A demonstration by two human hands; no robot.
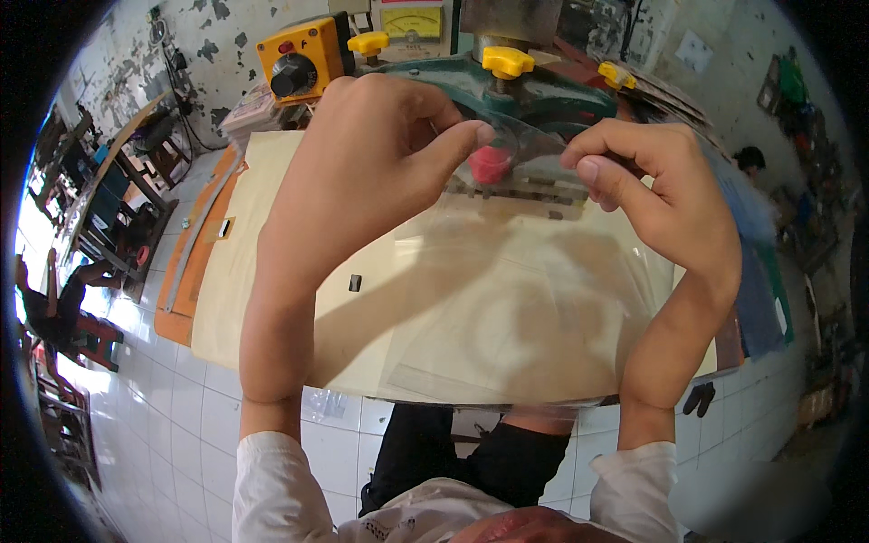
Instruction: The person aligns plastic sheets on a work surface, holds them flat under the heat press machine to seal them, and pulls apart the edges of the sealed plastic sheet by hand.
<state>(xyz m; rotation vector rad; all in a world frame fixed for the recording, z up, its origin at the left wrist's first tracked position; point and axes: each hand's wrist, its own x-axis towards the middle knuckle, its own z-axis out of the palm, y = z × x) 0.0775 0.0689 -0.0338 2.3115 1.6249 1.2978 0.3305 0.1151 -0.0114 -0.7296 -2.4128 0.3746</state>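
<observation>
My left hand [385, 149] and my right hand [665, 176] are raised over the far part of the worktable, thumbs and forefingers pinched. Between them stretches a thin transparent plastic sheet [540, 156], its upper edge in both pinches. A pinkish-red round knob-like thing [490, 166] shows beside my left thumb, seemingly behind the plastic. More transparent plastic [534, 317] lies over the cream board [362, 335] below my hands; whether it is the same sheet I cannot tell. A small dark block [355, 282] rests on the board near my left forearm.
Behind my hands stands a dark green machine [416, 71] with yellow star knobs [507, 62]. An orange control box [294, 59] with a black dial is at its left. A metal strip [195, 244] lies along the left edge. Blue sheets [756, 262] hang at the right. Another person [59, 290] sits far left.
</observation>
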